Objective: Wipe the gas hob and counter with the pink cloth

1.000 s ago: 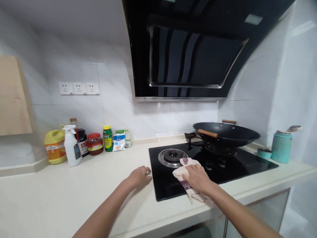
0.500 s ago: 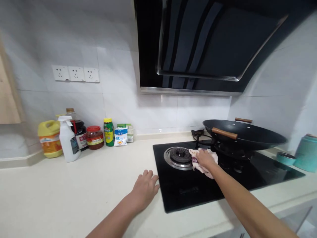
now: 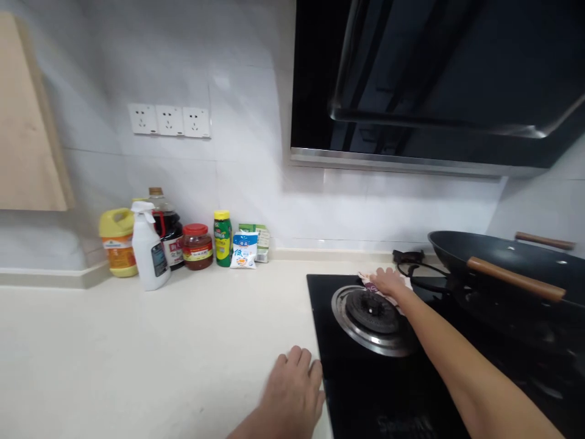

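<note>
My right hand [image 3: 388,283] presses a pinkish-white cloth [image 3: 367,281] onto the black glass cooktop [image 3: 354,381]. The cloth lies at the rear of the left burner [image 3: 372,310], bunched under my palm and fingers. My left hand [image 3: 293,385] rests on the pale countertop [image 3: 196,341], its fingers loosely bent and slightly apart, against the cooktop's left edge. It holds nothing.
A black wok [image 3: 491,247] with wooden handles sits on the right burner. Low overhead hangs a range hood [image 3: 439,79]. Along the wall stand a spray bottle [image 3: 150,253], a red-lidded jar [image 3: 197,247], a green bottle [image 3: 222,239] and small packets [image 3: 245,249].
My right hand and the cloth have gone from the burner's right side to its rear. My left hand stays by the cooktop's edge. The view has shifted left and closer.
</note>
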`<state>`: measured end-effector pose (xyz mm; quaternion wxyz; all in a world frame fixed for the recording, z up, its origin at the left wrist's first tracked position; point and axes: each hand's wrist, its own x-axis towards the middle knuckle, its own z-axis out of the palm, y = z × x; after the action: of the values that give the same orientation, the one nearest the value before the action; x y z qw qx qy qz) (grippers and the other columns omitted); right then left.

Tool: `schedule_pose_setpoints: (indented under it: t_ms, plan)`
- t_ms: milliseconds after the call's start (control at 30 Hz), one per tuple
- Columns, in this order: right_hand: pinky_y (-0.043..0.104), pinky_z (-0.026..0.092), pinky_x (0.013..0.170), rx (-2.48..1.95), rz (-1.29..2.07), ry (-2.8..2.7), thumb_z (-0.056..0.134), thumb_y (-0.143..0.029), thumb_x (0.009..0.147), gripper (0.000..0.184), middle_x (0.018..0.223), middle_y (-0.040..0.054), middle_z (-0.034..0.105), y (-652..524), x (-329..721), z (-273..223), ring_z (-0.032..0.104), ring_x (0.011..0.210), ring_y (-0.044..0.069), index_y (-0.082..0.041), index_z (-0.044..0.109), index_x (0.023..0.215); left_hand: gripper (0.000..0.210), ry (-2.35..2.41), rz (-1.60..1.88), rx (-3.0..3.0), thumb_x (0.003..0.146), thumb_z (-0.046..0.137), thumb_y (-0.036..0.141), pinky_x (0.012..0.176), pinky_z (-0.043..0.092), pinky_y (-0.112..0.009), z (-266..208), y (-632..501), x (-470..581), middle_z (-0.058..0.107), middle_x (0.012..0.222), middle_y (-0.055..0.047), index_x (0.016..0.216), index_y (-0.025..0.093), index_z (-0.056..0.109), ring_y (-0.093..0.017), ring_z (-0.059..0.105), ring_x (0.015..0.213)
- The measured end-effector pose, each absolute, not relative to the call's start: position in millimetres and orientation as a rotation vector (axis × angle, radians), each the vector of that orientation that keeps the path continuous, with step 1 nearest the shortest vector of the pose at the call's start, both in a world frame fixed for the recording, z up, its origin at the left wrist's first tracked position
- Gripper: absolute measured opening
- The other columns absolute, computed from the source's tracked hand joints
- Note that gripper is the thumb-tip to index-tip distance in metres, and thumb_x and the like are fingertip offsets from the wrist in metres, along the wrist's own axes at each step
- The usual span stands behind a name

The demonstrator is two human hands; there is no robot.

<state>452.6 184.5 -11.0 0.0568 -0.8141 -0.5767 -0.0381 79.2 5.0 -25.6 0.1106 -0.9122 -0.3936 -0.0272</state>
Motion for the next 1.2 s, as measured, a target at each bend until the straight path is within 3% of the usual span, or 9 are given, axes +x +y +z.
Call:
schedule_pose_setpoints:
  t_ms: [200,467,600,700,900,1200]
  plan:
    - [0.048,0.037,0.099,-2.370,0.025,-1.962,0.037,-0.048,0.095,0.051,0.135,0.0197,0.051,239,393,-8,0.046,0.126,0.035,-0.017,0.052,0.132,0.026,-1.197,-0.108,-2.741,0.095,0.050,0.033,0.081,0.049,-0.044,-24,6,78,0.061,0.109,-0.012,0.113,0.018,0.062,-0.028,0.054,0.101]
    - [0.046,0.036,0.102,-2.036,0.000,-2.257,0.040,-0.046,0.096,0.055,0.144,0.0187,0.045,216,316,-1,0.046,0.128,0.033,-0.018,0.045,0.142,0.029,-1.213,-0.146,-2.750,0.096,0.051,0.037,0.091,0.048,-0.047,-14,4,71,0.062,0.113,-0.010,0.116,0.020,0.063,-0.030,0.054,0.110]
    - [0.043,0.034,0.103,-1.809,-0.068,-2.385,0.042,-0.042,0.095,0.052,0.137,0.0192,0.052,179,285,1,0.049,0.122,0.031,-0.014,0.049,0.138,0.023,-1.150,-0.256,-2.801,0.098,0.045,0.032,0.090,0.048,-0.042,-10,9,66,0.064,0.107,-0.008,0.104,0.022,0.066,-0.026,0.057,0.104]
    - [0.040,0.034,0.103,-1.640,-0.100,-2.469,0.046,-0.045,0.093,0.048,0.130,0.0146,0.057,145,268,1,0.050,0.120,0.028,-0.016,0.055,0.131,0.034,-1.184,-0.286,-2.790,0.100,0.034,0.020,0.083,0.049,-0.035,-3,15,63,0.066,0.095,-0.007,0.090,0.020,0.066,-0.022,0.060,0.093]
    - [0.040,0.036,0.101,-1.408,-0.136,-2.508,0.052,-0.046,0.091,0.044,0.122,0.0114,0.059,60,259,-4,0.051,0.115,0.027,-0.019,0.057,0.125,0.035,-1.500,-0.656,-2.727,0.100,0.033,0.023,0.089,0.047,-0.033,4,30,55,0.069,0.109,-0.006,0.116,0.022,0.064,-0.020,0.065,0.099]
    - [0.043,0.035,0.105,-1.624,-0.080,-2.239,0.051,-0.049,0.092,0.045,0.128,0.0103,0.059,-71,316,-10,0.050,0.120,0.028,-0.023,0.056,0.129,0.031,-1.535,-0.744,-2.862,0.094,0.040,0.027,0.087,0.046,-0.033,2,34,51,0.072,0.105,-0.007,0.104,0.020,0.069,-0.022,0.064,0.102]
